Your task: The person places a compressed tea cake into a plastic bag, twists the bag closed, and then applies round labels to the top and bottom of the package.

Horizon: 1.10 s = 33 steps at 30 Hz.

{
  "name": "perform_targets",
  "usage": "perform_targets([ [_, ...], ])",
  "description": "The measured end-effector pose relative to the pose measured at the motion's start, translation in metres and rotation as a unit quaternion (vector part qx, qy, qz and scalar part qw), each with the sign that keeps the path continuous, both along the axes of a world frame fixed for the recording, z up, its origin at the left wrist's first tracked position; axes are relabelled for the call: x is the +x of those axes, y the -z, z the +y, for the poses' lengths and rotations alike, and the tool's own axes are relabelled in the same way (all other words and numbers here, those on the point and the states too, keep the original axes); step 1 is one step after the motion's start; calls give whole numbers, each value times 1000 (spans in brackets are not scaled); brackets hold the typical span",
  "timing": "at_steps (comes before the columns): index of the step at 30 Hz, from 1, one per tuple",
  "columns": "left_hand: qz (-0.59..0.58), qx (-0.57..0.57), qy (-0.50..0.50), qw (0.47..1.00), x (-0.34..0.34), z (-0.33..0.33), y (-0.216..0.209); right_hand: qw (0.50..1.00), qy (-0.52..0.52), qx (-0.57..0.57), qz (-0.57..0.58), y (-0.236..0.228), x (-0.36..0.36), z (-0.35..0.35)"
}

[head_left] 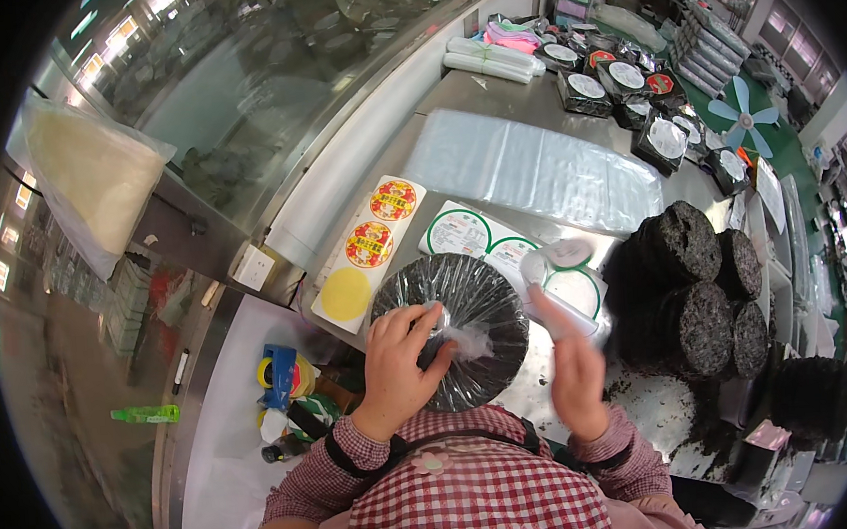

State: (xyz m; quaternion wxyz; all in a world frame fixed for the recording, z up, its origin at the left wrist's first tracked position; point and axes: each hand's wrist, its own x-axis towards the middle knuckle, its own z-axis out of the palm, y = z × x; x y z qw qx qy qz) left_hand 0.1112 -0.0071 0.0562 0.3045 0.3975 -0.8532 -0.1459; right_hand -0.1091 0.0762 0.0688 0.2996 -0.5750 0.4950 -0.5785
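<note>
Left hand (398, 361) is resting on the film-wrapped disc (488, 294), just beyond the apron (477, 504).
It is half-curling by gathered film (471, 341), pinch unclear; blurred right hand (578, 376) is hovering, fingers extended, hold unclear. Disc is probably feeling firm, slippery: cup its rim.

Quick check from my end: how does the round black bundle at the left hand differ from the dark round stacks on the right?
The bundle is covered in glossy, creased clear plastic; the stacks look bare, matte and rough.
The bundle is a single round, while the stacks stand grouped together.
The left hand rests on the bundle; neither hand touches the stacks.
Both are dark and round.
</note>
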Motion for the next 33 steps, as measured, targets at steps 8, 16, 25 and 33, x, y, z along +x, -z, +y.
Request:
perform_targets([
  [8,134,79,-14,988,-4,4,1,918,-64,-15,392,33,27,8],
  [16,113,93,-5,989,-2,8,9,958,-121,57,254,-14,21,-29],
  [25,242,154,0,958,5,3,25,930,-97,19,355,28,50,-61],
  [33,-11,55,217,974,7,-18,-28,875,-49,-2,482,41,65,-45],
])
